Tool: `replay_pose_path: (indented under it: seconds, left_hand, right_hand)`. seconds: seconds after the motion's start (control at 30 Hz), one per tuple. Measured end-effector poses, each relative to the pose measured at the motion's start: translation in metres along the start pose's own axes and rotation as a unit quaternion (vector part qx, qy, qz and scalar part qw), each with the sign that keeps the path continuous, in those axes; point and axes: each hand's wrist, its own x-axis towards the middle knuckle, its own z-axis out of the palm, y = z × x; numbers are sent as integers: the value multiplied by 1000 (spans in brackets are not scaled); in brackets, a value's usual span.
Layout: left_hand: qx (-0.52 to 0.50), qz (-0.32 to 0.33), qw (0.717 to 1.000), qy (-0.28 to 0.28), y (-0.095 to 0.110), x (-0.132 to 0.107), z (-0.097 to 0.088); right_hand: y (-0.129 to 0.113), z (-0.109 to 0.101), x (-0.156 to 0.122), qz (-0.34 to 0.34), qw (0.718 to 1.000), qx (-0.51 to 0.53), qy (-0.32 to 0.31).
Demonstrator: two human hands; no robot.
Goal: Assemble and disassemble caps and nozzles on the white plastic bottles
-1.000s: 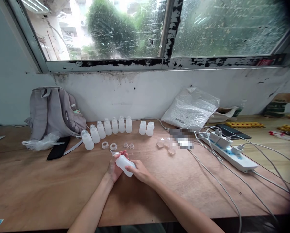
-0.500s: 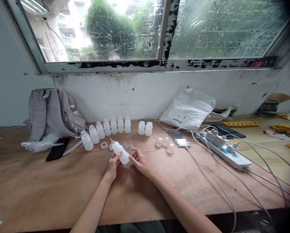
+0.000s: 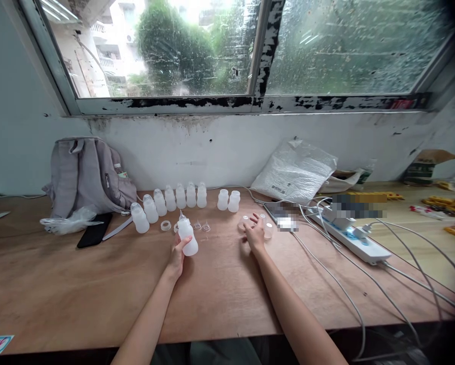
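Observation:
My left hand (image 3: 179, 252) is wrapped round a frosted white baby bottle (image 3: 189, 242) with a clear nipple on its neck, tilted slightly left. Well to the right, my right hand (image 3: 254, 233) reaches over several clear round caps (image 3: 268, 231), fingers apart. Whether a fingertip touches a cap I cannot tell. Behind the held bottle lie a white ring (image 3: 166, 225), another ring partly hidden by the bottle, and two clear nipples (image 3: 206, 227). A curved row of capped bottles (image 3: 160, 203) stands further back, with two uncapped bottles (image 3: 234, 202) to its right.
A grey backpack (image 3: 88, 175), a crumpled plastic bag (image 3: 69, 221) and a black phone (image 3: 94, 231) are at the left. To the right are a silver padded mailer (image 3: 293, 172), a white power strip (image 3: 364, 247) and loose cables. The wooden table's front edge runs below my forearms.
My right hand has left the bottle and moved right to the clear caps. The bottle in my left hand has turned more upright.

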Motion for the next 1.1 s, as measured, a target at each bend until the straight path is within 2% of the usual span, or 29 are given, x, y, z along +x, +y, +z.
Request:
replay_pose_path:
  seconds: [0.1,0.17,0.27,0.4,0.47,0.53,0.63,0.7,0.83,1.1]
  left_hand:
    - [-2,-4,1000,4,2,0,0]
    - [-2,-4,1000,3,3,0,0]
    - [14,7,1000,-2,5,-1,1]
    - [74,37,996,-16,4,-1,2]
    - [119,60,991,-8,1,0,2]
    - [172,90,981,-6,-3,1,2]
    - [247,123,961,-35,-7,1,2]
    - [277,127,951,-57,-8,-1,2]
    - [302,124,942,-76,-7,-3,2]
    - [343,167,921,-80,-7,0,0]
  right_hand:
    - [2,-1,1,0,999,-15,29]
    - [0,-1,0,-4,1000,-24,-11]
    - [-5,1,-4,12,993,-39,-108]
    - [-9,4,-9,-8,988,-38,-147]
    - [-10,5,-10,9,987,2,-158]
    - [-14,5,-12,47,979,92,-175]
    - [-24,4,-17,93,941,247,-213]
    - [-31,4,-21,110,913,302,-250]
    - [-42,5,-30,114,885,326,-312]
    - [-48,9,-43,92,888,277,-355]
